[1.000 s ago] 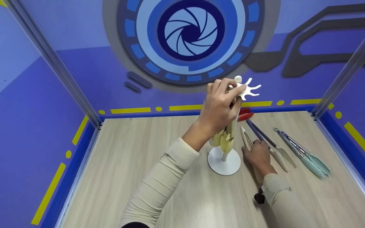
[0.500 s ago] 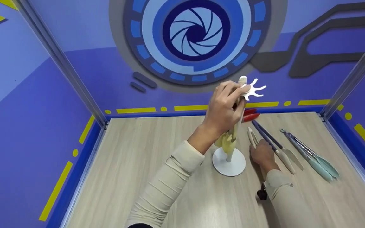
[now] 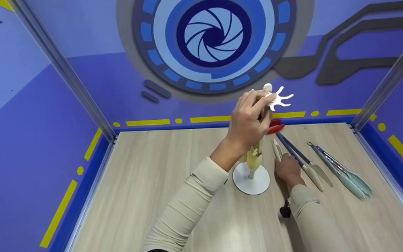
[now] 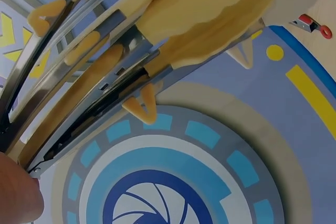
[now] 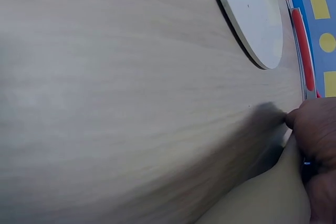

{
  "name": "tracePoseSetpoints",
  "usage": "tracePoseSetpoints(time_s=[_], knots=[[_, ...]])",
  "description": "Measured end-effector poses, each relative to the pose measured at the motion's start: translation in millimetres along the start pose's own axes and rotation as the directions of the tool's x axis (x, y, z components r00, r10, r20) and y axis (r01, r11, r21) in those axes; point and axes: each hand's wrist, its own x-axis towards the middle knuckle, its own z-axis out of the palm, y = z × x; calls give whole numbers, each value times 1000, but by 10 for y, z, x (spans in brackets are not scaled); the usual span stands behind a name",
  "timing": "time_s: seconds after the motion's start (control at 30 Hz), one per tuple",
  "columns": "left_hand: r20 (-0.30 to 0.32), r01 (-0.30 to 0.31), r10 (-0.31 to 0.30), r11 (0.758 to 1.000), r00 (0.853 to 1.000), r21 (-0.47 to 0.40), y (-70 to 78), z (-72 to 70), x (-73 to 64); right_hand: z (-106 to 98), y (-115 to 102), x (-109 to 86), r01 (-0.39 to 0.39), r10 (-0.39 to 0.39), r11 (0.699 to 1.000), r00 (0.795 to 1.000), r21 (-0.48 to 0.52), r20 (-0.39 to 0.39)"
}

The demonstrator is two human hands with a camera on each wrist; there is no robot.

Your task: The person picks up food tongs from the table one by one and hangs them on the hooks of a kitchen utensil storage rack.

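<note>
1. Fingers (image 3: pixel 251 100), left: your left hand (image 3: pixel 246 119) is raised, with its fingers curled around the upper ends of the yellow tongs (image 3: pixel 254 160). The exact contact on the handles is hidden.
2. Yellow tongs: they hang with the yellow heads downward, beside the post of the white stand (image 3: pixel 251 183). The stand is upright on the wooden table (image 3: pixel 152 182), its round base flat and its pronged top projecting just beyond your left fingertips.
3. Red-handled utensil (image 3: pixel 275 129): it lies behind the stand, near the back wall, partly covered by your left hand.
4. Fingers, right: your right hand (image 3: pixel 288 168) is low at the table, folded around the beige tongs (image 3: pixel 277 148). One end projects past your knuckles; your fingertips are mostly hidden.
5. Navy-handled tongs (image 3: pixel 311 175): these lie just beside your right hand, beige heads toward you.
6. Teal tongs (image 3: pixel 350 182): these lie farthest right, teal heads toward you.
</note>
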Motion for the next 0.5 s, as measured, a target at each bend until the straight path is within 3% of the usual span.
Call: tracePoseSetpoints(time_s=[0.5], knots=[[-49,-15,16,1000,999,2,-58,5,-6,28,77,-10,6,-5,999,1000,39,-24]])
